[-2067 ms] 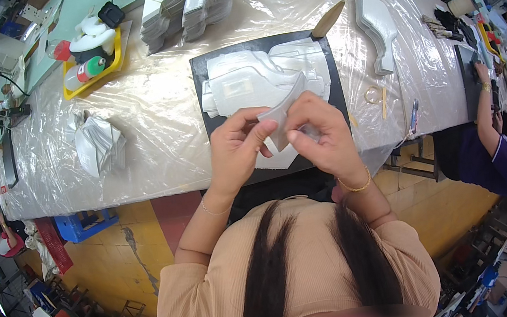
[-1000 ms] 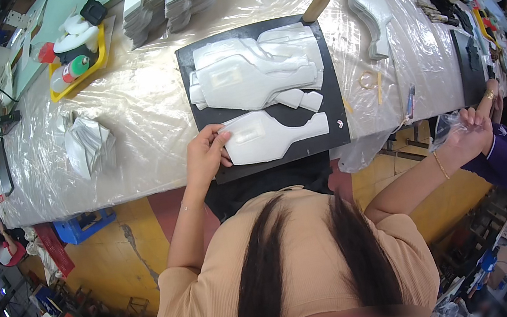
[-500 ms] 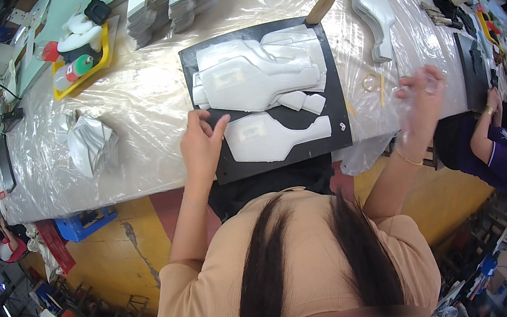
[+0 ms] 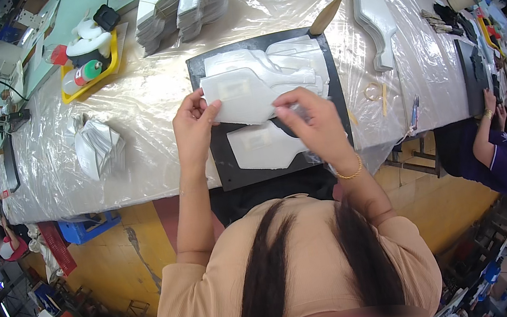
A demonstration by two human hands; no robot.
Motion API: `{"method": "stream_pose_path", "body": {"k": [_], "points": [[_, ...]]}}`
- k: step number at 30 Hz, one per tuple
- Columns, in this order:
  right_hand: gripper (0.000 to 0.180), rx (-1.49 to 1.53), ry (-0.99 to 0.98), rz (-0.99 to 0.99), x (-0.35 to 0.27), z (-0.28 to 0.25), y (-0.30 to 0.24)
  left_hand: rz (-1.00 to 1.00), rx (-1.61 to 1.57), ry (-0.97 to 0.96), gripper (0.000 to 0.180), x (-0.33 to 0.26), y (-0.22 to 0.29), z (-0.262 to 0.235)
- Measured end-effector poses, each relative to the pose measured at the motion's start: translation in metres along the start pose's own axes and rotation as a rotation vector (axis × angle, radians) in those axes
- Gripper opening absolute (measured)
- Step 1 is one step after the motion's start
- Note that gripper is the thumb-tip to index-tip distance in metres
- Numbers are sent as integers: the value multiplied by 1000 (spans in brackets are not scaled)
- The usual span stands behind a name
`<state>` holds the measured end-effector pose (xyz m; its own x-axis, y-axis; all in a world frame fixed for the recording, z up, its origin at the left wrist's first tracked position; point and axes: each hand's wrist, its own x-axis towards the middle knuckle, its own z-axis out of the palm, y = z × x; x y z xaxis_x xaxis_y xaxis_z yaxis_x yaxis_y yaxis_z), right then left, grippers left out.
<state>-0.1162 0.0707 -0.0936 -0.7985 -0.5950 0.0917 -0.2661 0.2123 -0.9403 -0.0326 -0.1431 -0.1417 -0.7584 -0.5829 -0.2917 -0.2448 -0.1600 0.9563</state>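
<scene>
Half a second ago the left hand (image 4: 193,128) was off the pieces with its fingers spread; now it grips the left edge of a white piece (image 4: 239,99) between thumb and fingers. The right hand (image 4: 313,123), then out to the right above the table (image 4: 160,162), is now over the board (image 4: 224,164), its thumb and forefinger bent close together at the right side of that piece. Whether they pinch its edge cannot be told.

The held piece is at the near side of a loose pile of matching pieces (image 4: 295,52) on the board. Nearer the person, a single piece (image 4: 261,146) lies flat where it lay before, its right end now partly hidden by the right hand.

The pieces are thin, matte and stiff-looking, with a broad angular body; the held one bears a faint, pale rectangular patch. The board is black, smooth and four-sided, set on a table covered in glossy, wrinkled clear film. A leaf-shaped, wood-coloured tool (image 4: 325,16) touches its far right corner. To the right stands a neat stack (image 4: 376,28) with a curved outline; to the left, a fanned, crumpled-looking bundle (image 4: 98,146). At far left is a yellow tray (image 4: 114,56).
</scene>
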Motion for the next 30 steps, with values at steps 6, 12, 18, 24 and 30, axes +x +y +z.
{"method": "stream_pose_path", "body": {"k": [6,12,18,24,30], "points": [[14,77,-54,42,16,27,-17,421,76,-42,38,-47,13,26],[15,-33,0,22,20,25,-21,642,415,-2,45,-54,16,39],[13,-124,4,-1,18,17,-25,789,544,18,48,-51,15,47],[13,15,-50,57,18,13,-29,782,462,-20,47,-54,17,44],[11,117,-115,74,18,8,-28,595,197,-141,40,-57,15,40]]}}
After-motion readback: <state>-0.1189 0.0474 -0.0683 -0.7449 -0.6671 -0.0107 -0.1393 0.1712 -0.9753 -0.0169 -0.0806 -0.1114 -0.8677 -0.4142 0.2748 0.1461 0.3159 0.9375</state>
